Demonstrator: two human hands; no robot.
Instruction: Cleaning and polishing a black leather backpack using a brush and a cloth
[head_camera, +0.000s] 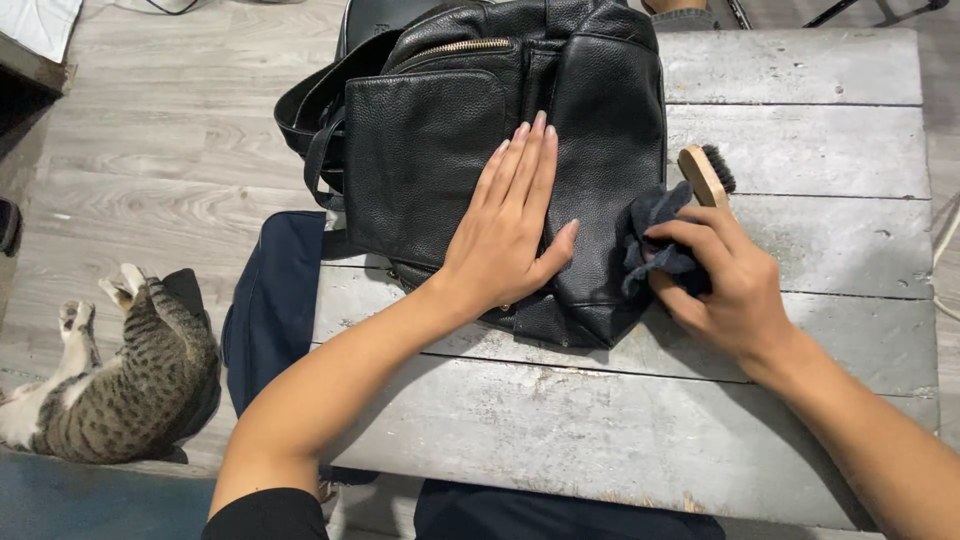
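Black pebbled-leather backpack (470, 150): soft, slumping, likely weighty; left hand (510, 235) flat atop, right hand (725, 280) pinching dark cloth (650, 235).

The person's left hand (510, 235) and right hand (725, 280) were bare — no gloves, rings, or watch showed on either. Both forearms were uncovered to the elbow and beyond. A short black sleeve (268, 515) capped the left upper arm — the only clothing seen on the arms.
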